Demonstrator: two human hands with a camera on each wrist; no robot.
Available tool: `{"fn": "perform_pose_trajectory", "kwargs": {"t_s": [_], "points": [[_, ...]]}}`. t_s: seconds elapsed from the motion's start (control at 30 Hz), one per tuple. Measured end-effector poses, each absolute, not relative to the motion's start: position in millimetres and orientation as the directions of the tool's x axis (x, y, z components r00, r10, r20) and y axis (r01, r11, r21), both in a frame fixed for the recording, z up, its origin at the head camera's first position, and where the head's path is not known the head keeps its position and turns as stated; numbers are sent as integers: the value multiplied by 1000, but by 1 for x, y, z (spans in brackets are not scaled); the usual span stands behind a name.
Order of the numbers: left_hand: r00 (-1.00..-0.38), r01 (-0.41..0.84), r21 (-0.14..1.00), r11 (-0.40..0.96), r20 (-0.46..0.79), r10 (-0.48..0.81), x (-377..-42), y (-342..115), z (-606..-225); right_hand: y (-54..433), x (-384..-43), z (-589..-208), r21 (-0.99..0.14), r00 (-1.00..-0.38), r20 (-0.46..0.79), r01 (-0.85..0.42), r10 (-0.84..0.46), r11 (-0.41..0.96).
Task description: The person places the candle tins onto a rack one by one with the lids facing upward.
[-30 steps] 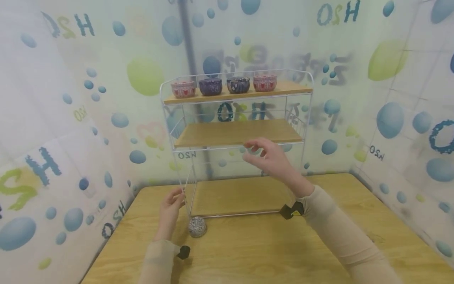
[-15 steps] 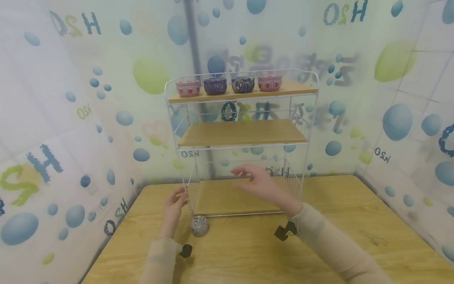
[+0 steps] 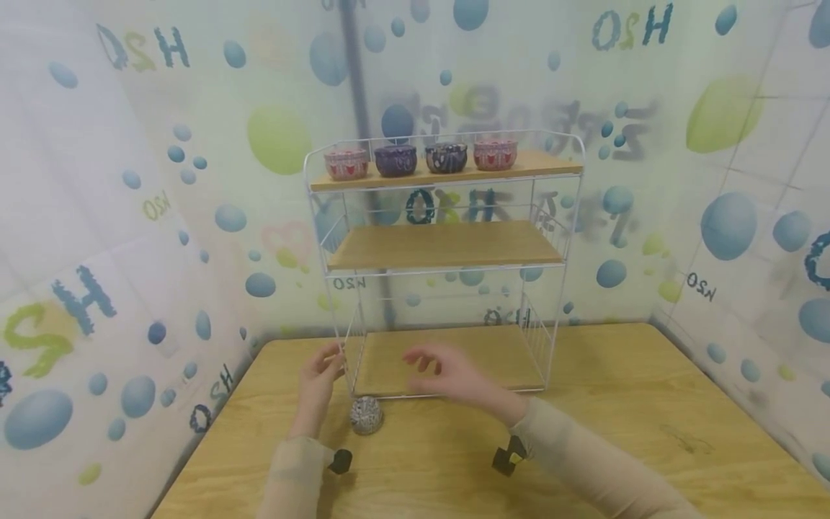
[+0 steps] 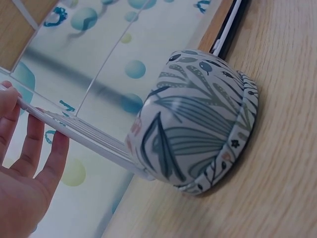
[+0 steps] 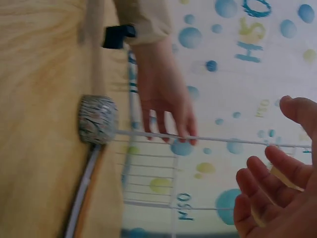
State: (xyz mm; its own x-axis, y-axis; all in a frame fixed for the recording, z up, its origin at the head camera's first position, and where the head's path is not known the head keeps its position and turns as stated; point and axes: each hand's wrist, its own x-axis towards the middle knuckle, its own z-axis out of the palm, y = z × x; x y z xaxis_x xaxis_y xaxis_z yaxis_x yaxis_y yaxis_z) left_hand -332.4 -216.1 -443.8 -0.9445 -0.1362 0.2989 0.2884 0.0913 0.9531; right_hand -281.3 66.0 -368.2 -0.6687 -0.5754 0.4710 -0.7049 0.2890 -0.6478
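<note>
My left hand (image 3: 318, 378) grips the front left white wire post of a shelf rack (image 4: 84, 136), thumb on one side and fingertips on the other. Close to that hand, a small bowl (image 4: 190, 119) with a grey-blue leaf pattern lies upside down on the table, by the rack's lower left corner. My right hand (image 3: 447, 371) hangs in front of the bottom shelf (image 3: 389, 346), to the right of the upturned bowl. Its fingers are loosely bent with nothing between them, and in the right wrist view they point toward the left hand's side.
On the top shelf (image 3: 545, 161) stand a red-and-white bowl (image 3: 346, 165), a purple bowl (image 3: 395, 161), a dark patterned bowl (image 3: 446, 158) and another red-and-white bowl (image 3: 496, 155). The middle shelf (image 3: 447, 244) is wooden. A bubble-printed curtain (image 3: 279, 140) surrounds the table (image 3: 616, 404).
My right hand has come down from the middle shelf's front edge to the bottom shelf, moving left. The left hand stays at the post. The bowls keep their places.
</note>
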Motion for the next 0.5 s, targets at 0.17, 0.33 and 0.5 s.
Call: {"fn": "perform_pose_trajectory", "kwargs": {"t_s": [0.17, 0.33, 0.5], "points": [[-943, 290, 953, 84, 299, -147, -332, -216, -444, 52, -281, -392, -661, -676, 428, -687, -601, 302], [-936, 314, 947, 68, 321, -146, -330, -214, -442, 45, -284, -407, -678, -675, 423, -678, -604, 283], [-924, 340, 938, 63, 345, -163, -333, -214, -446, 38, -289, -419, -691, -674, 415, -671, -612, 271]]}}
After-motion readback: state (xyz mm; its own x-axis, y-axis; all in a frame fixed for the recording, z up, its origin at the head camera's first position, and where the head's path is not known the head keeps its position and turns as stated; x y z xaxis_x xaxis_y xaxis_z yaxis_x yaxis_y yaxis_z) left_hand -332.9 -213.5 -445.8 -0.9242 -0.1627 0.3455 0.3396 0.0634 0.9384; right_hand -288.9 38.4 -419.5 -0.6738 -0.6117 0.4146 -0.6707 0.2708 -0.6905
